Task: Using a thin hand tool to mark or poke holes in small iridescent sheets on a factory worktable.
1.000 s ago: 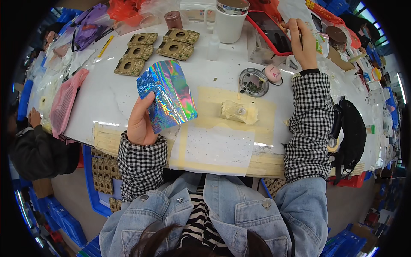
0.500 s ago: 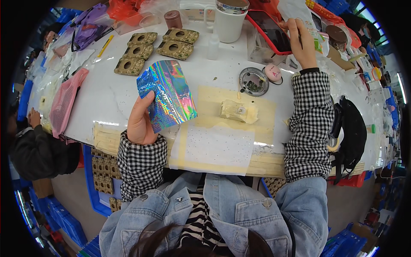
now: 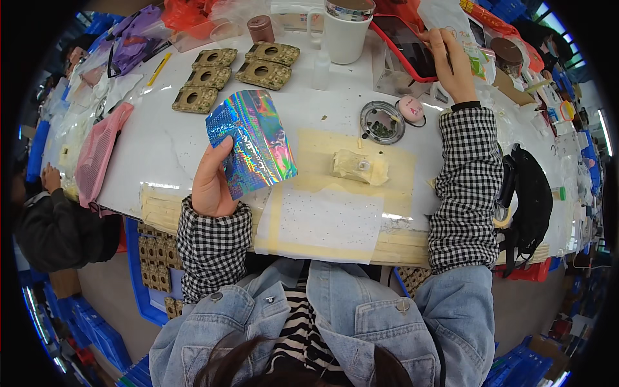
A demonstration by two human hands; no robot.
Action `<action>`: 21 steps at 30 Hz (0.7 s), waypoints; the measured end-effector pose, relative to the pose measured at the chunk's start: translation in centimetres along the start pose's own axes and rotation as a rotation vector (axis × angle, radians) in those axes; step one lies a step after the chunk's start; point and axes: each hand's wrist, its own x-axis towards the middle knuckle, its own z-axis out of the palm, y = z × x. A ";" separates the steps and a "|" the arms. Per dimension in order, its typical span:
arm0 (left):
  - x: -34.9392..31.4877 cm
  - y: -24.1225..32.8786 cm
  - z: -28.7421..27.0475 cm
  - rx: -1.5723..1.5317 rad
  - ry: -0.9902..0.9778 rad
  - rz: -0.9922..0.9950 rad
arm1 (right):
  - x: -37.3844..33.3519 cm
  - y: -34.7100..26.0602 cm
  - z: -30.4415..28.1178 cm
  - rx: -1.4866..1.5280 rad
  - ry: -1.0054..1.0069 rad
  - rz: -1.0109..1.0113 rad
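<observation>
My left hand (image 3: 216, 182) pinches a shiny holographic foil sheet or pouch (image 3: 255, 145), thumb on top, above the table left of the middle. My right hand (image 3: 451, 64) is at the right edge of a smartphone in a red case (image 3: 406, 48), its fingertips bent together at the phone's upper right side. Whether anything small sits between those fingers is hidden. To the right of the foil, a small block wrapped in yellowish tape (image 3: 360, 167) lies on a taped patch. A white sheet (image 3: 322, 222) with tiny dots scattered on it is taped at the near edge.
Several camouflage-patterned pieces with round holes (image 3: 206, 77) lie at the far left. A round dish of small dark bits (image 3: 382, 122) and a pink round item (image 3: 411, 109) lie right of centre. Behind stand a white mug (image 3: 345, 39) and a small bottle (image 3: 320, 69). A black bag (image 3: 534, 200) lies right.
Almost nothing differs. Both hands stay in place, with the foil still in my left hand; only the colours of its reflections shift slightly.
</observation>
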 end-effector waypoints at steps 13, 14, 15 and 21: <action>-0.1 0.0 -0.1 0.006 0.023 0.010 | 0.0 -0.4 -0.3 -0.065 0.123 0.043; -0.1 0.0 -0.1 0.005 0.022 0.008 | 0.0 -0.5 -0.3 -0.075 0.129 0.053; -0.1 0.0 0.0 0.005 0.024 0.009 | 0.0 -0.6 -0.3 -0.084 0.135 0.063; 0.0 0.1 -0.2 0.024 0.046 0.005 | 0.8 -0.9 -1.0 -0.009 0.271 -0.085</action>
